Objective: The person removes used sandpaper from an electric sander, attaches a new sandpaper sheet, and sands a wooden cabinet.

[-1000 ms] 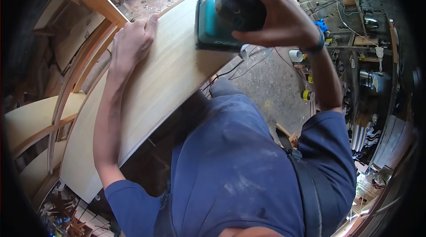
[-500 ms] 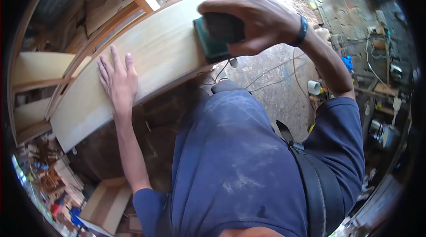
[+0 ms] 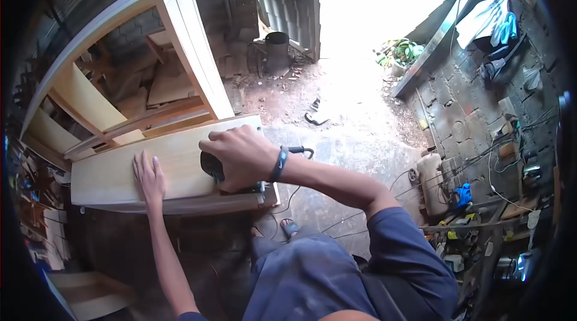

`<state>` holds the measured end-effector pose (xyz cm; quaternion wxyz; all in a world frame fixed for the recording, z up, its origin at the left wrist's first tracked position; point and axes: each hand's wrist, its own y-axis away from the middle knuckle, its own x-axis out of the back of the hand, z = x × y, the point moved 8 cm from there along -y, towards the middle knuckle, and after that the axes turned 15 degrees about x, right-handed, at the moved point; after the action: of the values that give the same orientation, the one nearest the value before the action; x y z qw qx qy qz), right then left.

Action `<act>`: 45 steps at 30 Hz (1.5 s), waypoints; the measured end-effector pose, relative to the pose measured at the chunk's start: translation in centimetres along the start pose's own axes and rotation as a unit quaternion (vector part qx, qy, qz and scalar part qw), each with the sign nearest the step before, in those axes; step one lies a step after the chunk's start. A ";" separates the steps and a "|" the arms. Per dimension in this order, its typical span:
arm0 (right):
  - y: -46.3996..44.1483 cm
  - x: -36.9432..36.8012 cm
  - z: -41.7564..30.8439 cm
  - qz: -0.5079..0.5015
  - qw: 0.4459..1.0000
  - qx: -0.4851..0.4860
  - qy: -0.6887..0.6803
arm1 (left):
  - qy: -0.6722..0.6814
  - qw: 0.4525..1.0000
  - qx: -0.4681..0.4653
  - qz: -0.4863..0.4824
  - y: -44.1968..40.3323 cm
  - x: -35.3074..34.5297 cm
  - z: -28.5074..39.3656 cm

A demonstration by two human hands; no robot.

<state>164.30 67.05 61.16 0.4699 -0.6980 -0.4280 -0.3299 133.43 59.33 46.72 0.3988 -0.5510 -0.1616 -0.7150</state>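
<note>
My right hand [image 3: 245, 154] is wrapped over the black top of an electric sander [image 3: 211, 166]. Its base rests on a pale wooden board [image 3: 179, 148], near the board's right end, and my palm hides most of the tool. A black cord runs out from behind my wrist, which wears a dark band. Further left, my left hand [image 3: 150, 181] lies flat on the same board with its fingers stretched out and holds nothing.
A wooden frame [image 3: 186, 39] with openings stands behind the board. Cords trail across the concrete floor [image 3: 336, 171]. A tank [image 3: 431, 183] and cluttered shelves line the right wall. A wooden box-like piece [image 3: 90, 297] sits lower left.
The view has tilted up, showing the doorway and floor. The sander stays in my right hand near the board's right end; my left hand still lies flat on the wood.
</note>
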 end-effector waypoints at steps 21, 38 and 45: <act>-0.2 -1.0 0.7 -0.020 0.996 0.044 0.073 | 0.121 0.984 -0.054 0.118 0.1 2.2 0.6; -6.4 -1.3 -2.7 -0.003 1.000 -0.004 0.011 | 0.085 0.986 -0.105 0.092 -2.1 0.0 -1.5; -3.1 0.1 -2.8 -0.006 0.996 0.039 0.082 | 0.032 0.986 -0.101 0.129 -1.0 0.2 -0.4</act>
<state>161.40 65.01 63.40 0.5283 -0.6472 -0.4043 -0.3722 132.39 59.63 46.98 0.4346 -0.5816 -0.0032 -0.6876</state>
